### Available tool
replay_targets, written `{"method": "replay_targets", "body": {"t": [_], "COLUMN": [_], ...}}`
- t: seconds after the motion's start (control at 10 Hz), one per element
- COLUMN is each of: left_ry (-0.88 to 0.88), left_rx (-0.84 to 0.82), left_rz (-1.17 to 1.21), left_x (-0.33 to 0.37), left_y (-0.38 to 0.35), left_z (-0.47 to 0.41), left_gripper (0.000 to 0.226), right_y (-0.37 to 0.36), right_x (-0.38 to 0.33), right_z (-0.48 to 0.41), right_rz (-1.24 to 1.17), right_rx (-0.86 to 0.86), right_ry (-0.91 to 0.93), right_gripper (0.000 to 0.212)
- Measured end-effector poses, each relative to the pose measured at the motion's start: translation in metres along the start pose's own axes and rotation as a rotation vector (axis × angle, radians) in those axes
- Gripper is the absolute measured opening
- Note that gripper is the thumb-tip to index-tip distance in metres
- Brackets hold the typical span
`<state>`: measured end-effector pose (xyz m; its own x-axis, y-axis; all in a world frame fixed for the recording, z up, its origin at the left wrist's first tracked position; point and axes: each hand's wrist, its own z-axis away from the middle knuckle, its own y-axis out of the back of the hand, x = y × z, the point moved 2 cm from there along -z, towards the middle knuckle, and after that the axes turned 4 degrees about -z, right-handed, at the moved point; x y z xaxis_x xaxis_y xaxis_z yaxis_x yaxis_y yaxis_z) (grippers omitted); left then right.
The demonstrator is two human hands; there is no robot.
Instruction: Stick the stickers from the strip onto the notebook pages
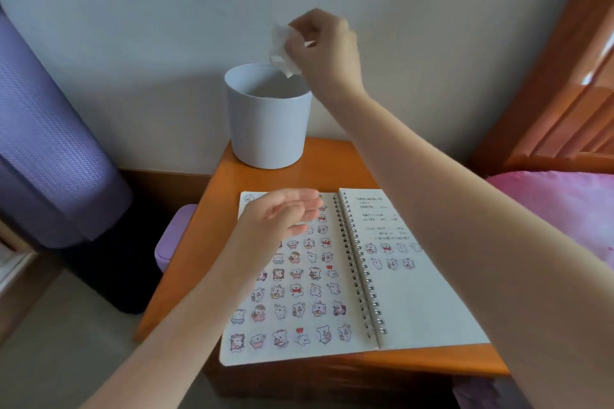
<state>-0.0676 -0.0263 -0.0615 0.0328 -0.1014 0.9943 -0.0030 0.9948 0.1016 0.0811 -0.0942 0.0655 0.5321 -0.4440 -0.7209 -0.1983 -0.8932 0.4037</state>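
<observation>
Table (265,179) w/ notebook (415,302), bin (269,129).

One head cam, wide-angle, looks fwd/down onto notebook (415,302) on small table (265,178), close; wall (133,10) up top.

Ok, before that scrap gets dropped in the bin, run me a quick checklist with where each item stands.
1. Right hand grips the crumpled paper firmly: ok.
2. Paper lined up over the white bin: it appears above the right half of the opening, but depth cannot be told from this one view.
3. Bin upright, top open, standing on the table: ok.
4. Left hand open, holding nothing, over the left page: ok.
5. Notebook lying open and flat: ok.
6. No stickers left on the paper: cannot tell.
</observation>
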Motion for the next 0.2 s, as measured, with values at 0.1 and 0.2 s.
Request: {"method": "replay_targets", "body": {"t": [0.1, 0.2], "left_ry": [-0.021, -0.056], "left_rx": [0.006, 0.021], "left_rz": [-0.013, -0.041], "left_x": [-0.0012, -0.0008], "left_y": [0.0038, 0.0085], "left_z": [-0.002, -0.0043], "left_gripper": [0.024, 0.026], "right_y": [-0.0287, -0.0336], "right_x": [0.015, 0.0221], "right_z": [-0.017, -0.0198], "right_rz": [0.237, 0.277], "right_rx": [-0.225, -0.32], "right_ry": [-0.1, -0.122], "right_gripper": [0.026, 0.023]}}
